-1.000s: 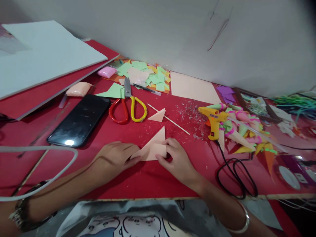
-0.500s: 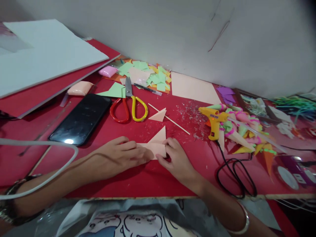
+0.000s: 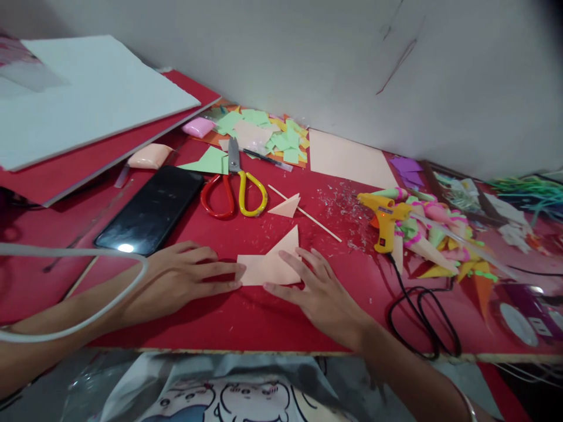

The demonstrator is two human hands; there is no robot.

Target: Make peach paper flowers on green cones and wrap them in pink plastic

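A folded peach paper piece (image 3: pixel 269 265) lies flat on the red table (image 3: pixel 246 319), one pointed corner sticking up toward the back. My left hand (image 3: pixel 185 278) rests flat to its left, fingers stretched out, fingertips touching the paper's left edge. My right hand (image 3: pixel 314 290) lies flat on the paper's right part, fingers spread and pressing it down. Neither hand holds anything.
Red-and-yellow scissors (image 3: pixel 233 190), a black phone (image 3: pixel 152 211), a small peach triangle (image 3: pixel 285 206) and a thin stick (image 3: pixel 308 215) lie behind the paper. A yellow glue gun (image 3: pixel 382 220) with its black cord (image 3: pixel 417 316) and several paper cones (image 3: pixel 433 237) sit right. Paper scraps (image 3: pixel 264 135), peach sheet (image 3: pixel 347 159), white board (image 3: pixel 83 97).
Both hands went from pinching and folding the peach paper to lying flat. My left hand slid back to the paper's left edge; my right hand opened and now presses it down.
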